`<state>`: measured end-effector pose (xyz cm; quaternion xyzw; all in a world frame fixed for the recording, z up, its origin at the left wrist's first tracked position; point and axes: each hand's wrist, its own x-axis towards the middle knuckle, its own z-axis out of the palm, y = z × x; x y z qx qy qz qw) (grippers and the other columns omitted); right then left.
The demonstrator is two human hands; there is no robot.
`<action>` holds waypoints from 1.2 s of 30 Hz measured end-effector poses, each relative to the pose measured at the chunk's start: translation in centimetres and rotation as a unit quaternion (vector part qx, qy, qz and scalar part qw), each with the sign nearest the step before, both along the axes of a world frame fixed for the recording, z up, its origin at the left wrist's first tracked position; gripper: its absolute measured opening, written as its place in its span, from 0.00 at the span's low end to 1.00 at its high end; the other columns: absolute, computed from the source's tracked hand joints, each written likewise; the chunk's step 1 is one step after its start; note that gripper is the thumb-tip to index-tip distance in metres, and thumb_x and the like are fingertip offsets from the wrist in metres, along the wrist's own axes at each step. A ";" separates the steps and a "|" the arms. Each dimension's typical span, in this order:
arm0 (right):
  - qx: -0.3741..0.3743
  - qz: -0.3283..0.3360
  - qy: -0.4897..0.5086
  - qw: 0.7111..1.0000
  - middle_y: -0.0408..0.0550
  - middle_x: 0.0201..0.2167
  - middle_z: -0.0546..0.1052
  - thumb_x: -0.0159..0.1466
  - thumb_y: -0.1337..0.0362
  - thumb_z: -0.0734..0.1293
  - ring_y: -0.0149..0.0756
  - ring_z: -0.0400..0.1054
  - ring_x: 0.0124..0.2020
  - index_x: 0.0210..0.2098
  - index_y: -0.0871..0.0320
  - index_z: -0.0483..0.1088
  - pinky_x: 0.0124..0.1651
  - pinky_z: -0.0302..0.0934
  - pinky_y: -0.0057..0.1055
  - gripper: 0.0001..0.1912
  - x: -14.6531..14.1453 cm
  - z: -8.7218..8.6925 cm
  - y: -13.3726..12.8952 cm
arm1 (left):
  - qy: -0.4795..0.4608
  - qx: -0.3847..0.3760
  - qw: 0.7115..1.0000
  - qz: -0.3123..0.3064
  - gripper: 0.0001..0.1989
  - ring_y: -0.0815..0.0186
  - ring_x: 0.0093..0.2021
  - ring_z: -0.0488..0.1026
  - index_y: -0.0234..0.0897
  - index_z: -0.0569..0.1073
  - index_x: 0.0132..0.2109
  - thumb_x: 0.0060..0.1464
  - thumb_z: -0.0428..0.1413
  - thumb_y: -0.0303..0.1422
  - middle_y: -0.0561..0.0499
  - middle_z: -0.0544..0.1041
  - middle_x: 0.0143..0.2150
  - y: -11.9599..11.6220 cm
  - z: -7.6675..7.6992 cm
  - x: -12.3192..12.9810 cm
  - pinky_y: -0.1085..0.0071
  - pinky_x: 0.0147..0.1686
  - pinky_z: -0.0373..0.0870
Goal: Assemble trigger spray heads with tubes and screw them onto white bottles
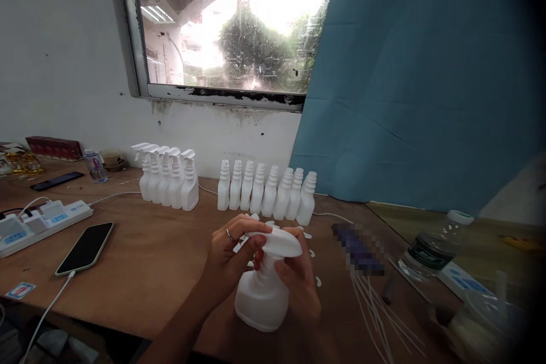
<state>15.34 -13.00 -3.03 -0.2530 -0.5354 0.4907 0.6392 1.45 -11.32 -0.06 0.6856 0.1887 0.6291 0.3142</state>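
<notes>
A white spray bottle (262,301) stands near the table's front edge, its trigger head (279,242) on top of the neck. My left hand (234,253), with a ring on one finger, is closed on the left side of that head. Around the neck and the head's right side, my right hand (301,278) is closed too, its fingers partly hidden. Behind my hands lie several loose white trigger heads (313,253), mostly covered. Farther back is a row of open white bottles (268,193) without heads. Left of them stand several bottles with trigger heads fitted (170,179).
On the left are a charging phone (85,247), a power strip (46,224) and a small water bottle (94,166). Thin white tubes (379,318), a larger water bottle (435,247) and a plastic cup (482,321) occupy the right. A blue curtain (418,79) hangs behind.
</notes>
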 end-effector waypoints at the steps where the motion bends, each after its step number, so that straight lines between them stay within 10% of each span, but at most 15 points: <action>1: -0.002 0.012 0.007 1.000 0.45 0.29 0.75 0.57 0.51 0.72 0.37 0.70 0.29 0.43 0.54 0.64 0.33 0.64 0.33 0.21 0.0 0.0 0.0 | 0.001 -0.002 1.000 -0.002 0.07 0.70 0.33 0.71 0.39 0.77 0.43 0.61 0.54 0.27 0.51 0.73 0.36 0.0 0.0 0.0 0.76 0.32 0.68; 36: -0.055 -0.126 -0.072 0.988 0.48 0.32 0.77 0.54 0.54 0.75 0.41 0.73 0.32 0.40 0.56 0.69 0.36 0.68 0.33 0.19 0.1 -1.2 -0.7 | -0.022 -0.034 0.999 -0.022 0.06 0.74 0.25 0.69 0.40 0.77 0.43 0.61 0.55 0.29 0.52 0.74 0.36 -0.5 -0.4 0.1 0.77 0.26 0.70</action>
